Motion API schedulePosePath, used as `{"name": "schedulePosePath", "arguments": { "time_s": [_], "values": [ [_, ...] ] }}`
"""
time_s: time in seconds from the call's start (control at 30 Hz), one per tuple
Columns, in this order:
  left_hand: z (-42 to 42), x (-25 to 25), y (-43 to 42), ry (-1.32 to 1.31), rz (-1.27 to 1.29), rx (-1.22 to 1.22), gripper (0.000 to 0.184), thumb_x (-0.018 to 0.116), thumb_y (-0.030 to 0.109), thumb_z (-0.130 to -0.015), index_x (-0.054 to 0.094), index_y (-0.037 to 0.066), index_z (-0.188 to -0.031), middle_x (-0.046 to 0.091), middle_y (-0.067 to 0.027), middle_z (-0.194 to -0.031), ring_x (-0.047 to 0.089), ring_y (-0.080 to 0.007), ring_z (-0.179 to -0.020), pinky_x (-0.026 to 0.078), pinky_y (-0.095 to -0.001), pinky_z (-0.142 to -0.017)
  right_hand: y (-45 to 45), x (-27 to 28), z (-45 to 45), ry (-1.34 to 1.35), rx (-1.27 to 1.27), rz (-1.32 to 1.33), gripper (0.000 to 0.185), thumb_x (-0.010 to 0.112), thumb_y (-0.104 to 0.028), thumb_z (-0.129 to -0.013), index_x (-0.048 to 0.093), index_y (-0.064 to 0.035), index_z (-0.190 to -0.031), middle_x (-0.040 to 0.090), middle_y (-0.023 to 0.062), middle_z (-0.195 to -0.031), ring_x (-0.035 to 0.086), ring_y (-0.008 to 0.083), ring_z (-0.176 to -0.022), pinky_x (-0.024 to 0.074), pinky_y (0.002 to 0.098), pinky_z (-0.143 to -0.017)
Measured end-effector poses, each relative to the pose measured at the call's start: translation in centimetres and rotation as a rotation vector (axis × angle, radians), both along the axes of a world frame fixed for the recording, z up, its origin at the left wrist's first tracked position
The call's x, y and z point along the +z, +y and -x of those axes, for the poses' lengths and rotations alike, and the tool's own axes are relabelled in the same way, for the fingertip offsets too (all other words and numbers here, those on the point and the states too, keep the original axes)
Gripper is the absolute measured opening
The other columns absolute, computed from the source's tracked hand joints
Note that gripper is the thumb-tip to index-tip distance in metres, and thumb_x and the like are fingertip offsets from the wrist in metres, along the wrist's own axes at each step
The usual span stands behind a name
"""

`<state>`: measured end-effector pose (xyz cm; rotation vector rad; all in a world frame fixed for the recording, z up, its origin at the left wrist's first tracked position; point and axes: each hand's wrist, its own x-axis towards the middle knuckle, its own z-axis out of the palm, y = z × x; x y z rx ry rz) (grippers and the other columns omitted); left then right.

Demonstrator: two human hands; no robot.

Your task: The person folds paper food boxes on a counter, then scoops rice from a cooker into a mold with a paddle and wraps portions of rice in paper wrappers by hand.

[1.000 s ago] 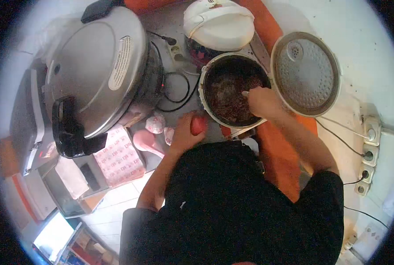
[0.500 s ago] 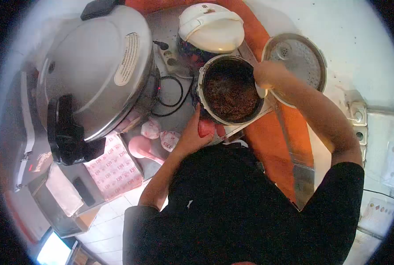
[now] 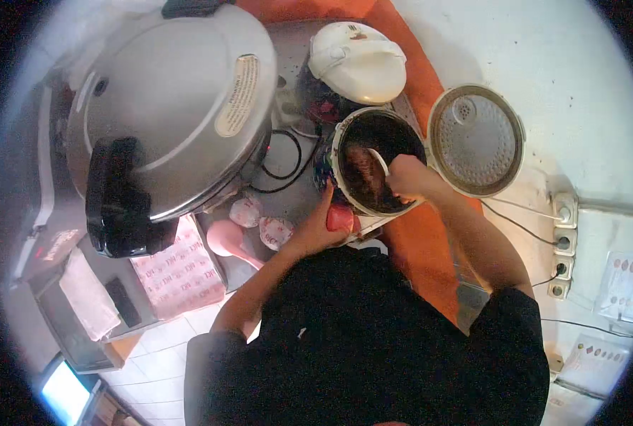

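An uncovered rice cooker (image 3: 336, 157) stands before me, with dark brown food (image 3: 365, 174) in its dark pot. My right hand (image 3: 414, 179) is closed round the handle of a pale spoon (image 3: 379, 162), which reaches down into the pot; its tip is hard to make out. Against the near left side of the cooker, my left hand (image 3: 320, 228) grips the body beside its red front part (image 3: 341, 219), thumb pointing up. The cooker's round inner lid (image 3: 476, 145) is swung back to the right of the pot.
A large steel cooker (image 3: 174, 106) fills the left. Behind the pot sits another rice cooker with a cream lid (image 3: 363, 64). Wrapped packets (image 3: 245, 211), a pink ladle (image 3: 228, 240) and printed wrapping paper (image 3: 178, 270) lie near my left arm. Cords run to wall sockets (image 3: 564, 241).
My right hand has moved from the pot's right rim in over its near right part, with the spoon now inside. My left hand stays on the cooker. The whole view has shifted somewhat.
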<state>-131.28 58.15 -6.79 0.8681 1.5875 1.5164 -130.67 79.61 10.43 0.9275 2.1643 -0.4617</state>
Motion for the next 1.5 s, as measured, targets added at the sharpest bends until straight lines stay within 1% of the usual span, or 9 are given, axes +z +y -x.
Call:
{"name": "schedulePosePath", "arguments": {
  "time_s": [0.07, 0.43, 0.6, 0.67, 0.83, 0.97, 1.13, 1.33, 1.5],
  "values": [
    [0.3, 0.3, -0.1, 0.022, 0.019, -0.011, 0.117, 0.075, 0.027, -0.074, -0.009, 0.003, -0.152, 0.017, -0.0286, -0.155, 0.027, -0.0379, -0.142, 0.026, -0.0393, -0.115, 2.7, -1.2, -1.2, 0.233, 0.482, -0.169, 0.023, 0.056, -0.015, -0.083, 0.069, 0.0034, -0.084, 0.066, 0.0255, -0.074, 0.068, 0.0373, -0.068, 0.0556, 0.0447, -0.064],
    [0.3, 1.2, 0.5, 0.004, 0.053, -0.015, 0.118, 0.075, 0.023, -0.075, -0.014, 0.006, -0.151, 0.018, -0.0267, -0.156, 0.032, -0.033, -0.14, 0.03, -0.0368, -0.112, 7.5, -1.2, -0.6, 0.206, 0.793, 0.031, 0.024, 0.062, -0.022, -0.086, 0.071, 0.0008, -0.089, 0.064, 0.0244, -0.073, 0.065, 0.0332, -0.063, 0.0498, 0.0419, -0.063],
    [-0.5, 2.0, 0.4, 0.054, 0.191, 0.016, 0.114, 0.071, 0.021, -0.078, -0.015, 0.007, -0.152, 0.021, -0.0241, -0.156, 0.039, -0.0323, -0.136, 0.033, -0.0359, -0.11, 6.9, -9.2, -3.8, 0.107, 0.923, -0.049, 0.023, 0.064, -0.02, -0.083, 0.071, 0.0004, -0.091, 0.067, 0.023, -0.079, 0.067, 0.0403, -0.077, 0.0529, 0.0436, -0.07],
    [-0.7, 0.8, 0.6, 0.039, 0.117, 0.029, 0.114, 0.071, 0.022, -0.078, -0.014, 0.007, -0.152, 0.023, -0.024, -0.155, 0.04, -0.0325, -0.135, 0.034, -0.036, -0.109, 7.1, -10.2, -4.7, 0.339, 0.547, 0.029, 0.024, 0.065, -0.019, -0.082, 0.071, -0.0011, -0.096, 0.067, 0.0232, -0.081, 0.068, 0.0363, -0.072, 0.0522, 0.0426, -0.065],
    [-0.6, 1.4, 0.1, -0.047, 0.186, -0.016, 0.113, 0.071, 0.023, -0.076, -0.012, 0.009, -0.153, 0.025, -0.024, -0.154, 0.04, -0.0325, -0.135, 0.035, -0.0364, -0.108, 7.8, 2.6, -4.0, 0.132, 0.533, 0.28, 0.022, 0.065, -0.019, -0.082, 0.072, -0.0002, -0.091, 0.064, 0.0188, -0.067, 0.053, 0.0257, -0.051, 0.0458, 0.0417, -0.056],
    [-1.1, -0.6, 0.6, -0.022, 0.202, 0.002, 0.114, 0.071, 0.02, -0.075, -0.011, 0.011, -0.153, 0.027, -0.0248, -0.153, 0.041, -0.033, -0.134, 0.035, -0.037, -0.108, 6.0, -6.8, -4.8, 0.121, 0.454, 0.2, 0.023, 0.066, -0.02, -0.083, 0.072, 0.0002, -0.091, 0.066, 0.0162, -0.069, 0.061, 0.0214, -0.06, 0.0478, 0.0398, -0.061],
    [-0.7, 0.7, 0.9, -0.03, 0.233, 0.013, 0.115, 0.071, 0.02, -0.074, -0.012, 0.012, -0.153, 0.028, -0.0245, -0.152, 0.041, -0.0336, -0.134, 0.035, -0.0376, -0.108, 8.0, 1.7, -3.3, 0.132, 0.416, 0.227, 0.024, 0.065, -0.021, -0.084, 0.071, 0.0005, -0.092, 0.065, 0.0203, -0.071, 0.064, 0.0281, -0.064, 0.049, 0.0391, -0.062],
    [-0.4, 1.5, 1.2, -0.044, 0.184, 0.058, 0.115, 0.07, 0.021, -0.074, -0.012, 0.013, -0.153, 0.033, -0.0276, -0.148, 0.044, -0.0352, -0.132, 0.036, -0.037, -0.107, 9.6, -9.2, -1.5, 0.311, 0.539, -0.052, 0.021, 0.066, -0.024, -0.081, 0.073, -0.0057, -0.089, 0.068, 0.0205, -0.079, 0.069, 0.0365, -0.077, 0.0527, 0.0461, -0.071],
    [-0.6, 1.2, 0.7, -0.081, 0.176, 0.043, 0.115, 0.069, 0.02, -0.074, -0.014, 0.013, -0.153, 0.035, -0.0275, -0.147, 0.047, -0.0351, -0.129, 0.038, -0.0375, -0.105, 9.3, 1.4, 1.0, 0.196, 0.64, -0.084, 0.022, 0.069, -0.027, -0.08, 0.074, -0.0078, -0.09, 0.069, 0.0197, -0.083, 0.069, 0.0349, -0.08, 0.0527, 0.0466, -0.071]
  ]
}}
